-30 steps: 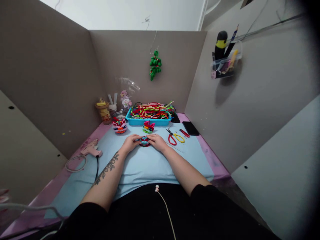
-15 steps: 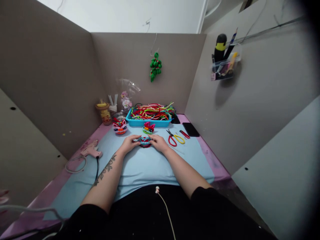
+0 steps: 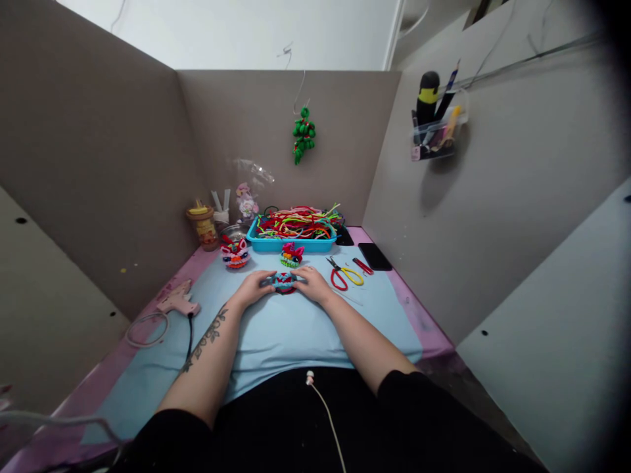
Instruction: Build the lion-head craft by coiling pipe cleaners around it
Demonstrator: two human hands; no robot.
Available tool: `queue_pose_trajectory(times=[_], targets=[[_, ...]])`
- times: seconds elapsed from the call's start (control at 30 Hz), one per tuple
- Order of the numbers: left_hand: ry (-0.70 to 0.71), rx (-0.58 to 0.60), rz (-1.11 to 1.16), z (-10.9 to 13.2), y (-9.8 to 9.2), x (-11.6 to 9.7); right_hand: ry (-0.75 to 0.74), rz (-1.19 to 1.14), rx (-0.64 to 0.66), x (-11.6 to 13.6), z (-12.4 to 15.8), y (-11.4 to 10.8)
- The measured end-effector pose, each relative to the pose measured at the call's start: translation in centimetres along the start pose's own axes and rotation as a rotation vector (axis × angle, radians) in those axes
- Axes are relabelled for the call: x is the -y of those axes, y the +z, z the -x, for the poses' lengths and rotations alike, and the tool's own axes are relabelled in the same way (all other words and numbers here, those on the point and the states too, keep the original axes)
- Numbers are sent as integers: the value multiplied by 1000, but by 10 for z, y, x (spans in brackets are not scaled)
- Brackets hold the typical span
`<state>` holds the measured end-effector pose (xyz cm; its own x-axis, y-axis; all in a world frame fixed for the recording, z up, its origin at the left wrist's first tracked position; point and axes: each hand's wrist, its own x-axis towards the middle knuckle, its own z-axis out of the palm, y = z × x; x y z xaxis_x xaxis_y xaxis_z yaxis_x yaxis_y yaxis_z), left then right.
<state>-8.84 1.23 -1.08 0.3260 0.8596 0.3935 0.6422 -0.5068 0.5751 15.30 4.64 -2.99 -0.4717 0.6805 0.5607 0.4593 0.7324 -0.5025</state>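
Observation:
Between my two hands is a small light-blue and red piece of braided cord work [image 3: 284, 282], low over the light-blue cloth. My left hand [image 3: 257, 286] grips its left end between thumb and fingers. On the opposite end, the fingers and thumb of my right hand [image 3: 308, 284] are closed in the same way. Just beyond it sits a small pink, yellow and green lion-head figure [image 3: 292, 254]. Farther left stands a pink, red and orange lion-head figure [image 3: 235, 254]. Scissors [image 3: 346, 274] with one red and one yellow handle lie right of my right hand.
A blue tray [image 3: 290, 246] heaped with coloured cords stands at the back. A red cutter [image 3: 363, 266] and a black phone [image 3: 374, 257] lie right. A pink glue gun [image 3: 179, 300] with its cable lies left. Grey partitions [image 3: 276, 131] enclose the table; a pen box [image 3: 434, 141] hangs right.
The braided piece has tipped slightly between my hands, showing more of its red middle. My fingers have shifted a little on its ends. The whole view has moved slightly.

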Motion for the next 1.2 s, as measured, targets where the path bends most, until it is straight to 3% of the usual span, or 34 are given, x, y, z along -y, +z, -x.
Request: queue_pose_trajectory(times=[0.27, 0.67, 0.87, 0.93, 1.03, 1.13, 1.2], targets=[[70, -104, -17, 2, -4, -15, 17, -42, -27, 7, 1, -1], [118, 7, -161, -1, 0, -22, -4, -92, 6, 11, 2, -1], [115, -34, 6, 1, -2, -25, 11, -118, 7, 13, 3, -1], [94, -96, 86, 2, -3, -26, 40, -154, -40, 14, 3, -3], [25, -252, 127, 3, -7, -27, 143, -204, -228, 13, -5, -7], [-32, -352, 135, 2, -9, -28, 254, -190, -436, 4, -30, -14], [-32, -373, 127, 2, -8, -29, 316, -165, -489, -8, -54, -19]])
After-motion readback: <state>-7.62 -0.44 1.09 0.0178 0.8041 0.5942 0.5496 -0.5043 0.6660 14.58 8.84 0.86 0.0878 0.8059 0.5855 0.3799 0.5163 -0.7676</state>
